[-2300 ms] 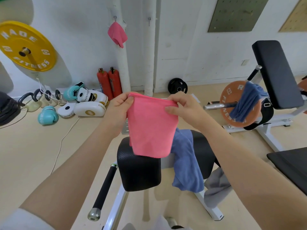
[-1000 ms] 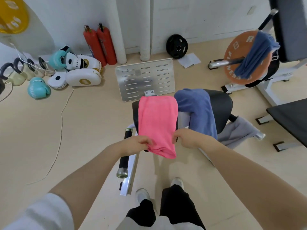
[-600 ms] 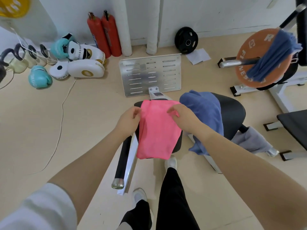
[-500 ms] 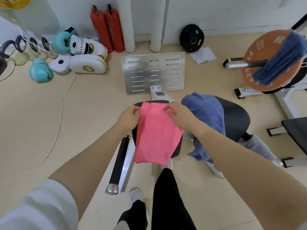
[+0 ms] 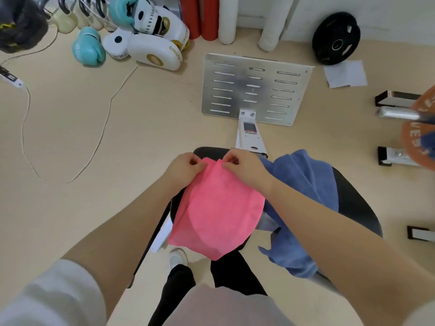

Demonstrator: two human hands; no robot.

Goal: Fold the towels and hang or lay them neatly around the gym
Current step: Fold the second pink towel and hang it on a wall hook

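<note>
Towel [image 5: 216,208]: draped over the left pad [image 5: 207,150] of the machine, far edge pinched by both hands.
Left hand [image 5: 182,170]: at the towel's far left corner.
Right hand [image 5: 247,169]: at its far right corner.
Second towel [image 5: 303,196]: just right, over the right pad [image 5: 357,208].
Footplate [image 5: 256,89]: on the floor beyond the pads.
Boxing gloves [image 5: 131,41]: far left, near the wall.
Weight plate [image 5: 336,38]: far right, against the wall.

Pink towel [image 5: 216,212]: matt cloth, fine even weave, pinched at its far edge by the left hand [image 5: 186,167] and the right hand [image 5: 244,168]. Blue towel [image 5: 303,191], at 3 o'clock of the pink: thicker, napped cloth, matt. Seat pad [image 5: 353,203] beneath: black, faintly sheened, leather-like. Foot plate [image 5: 256,88], at 12 o'clock: brushed bare metal, slotted, dull patches. Floor [image 5: 82,196]: smooth, matt beige. Boxing pads [image 5: 155,52], at 11 o'clock: glossy white. Weight plate [image 5: 336,38]: matt black. Sheet [image 5: 346,74] beside it: paper.
</note>
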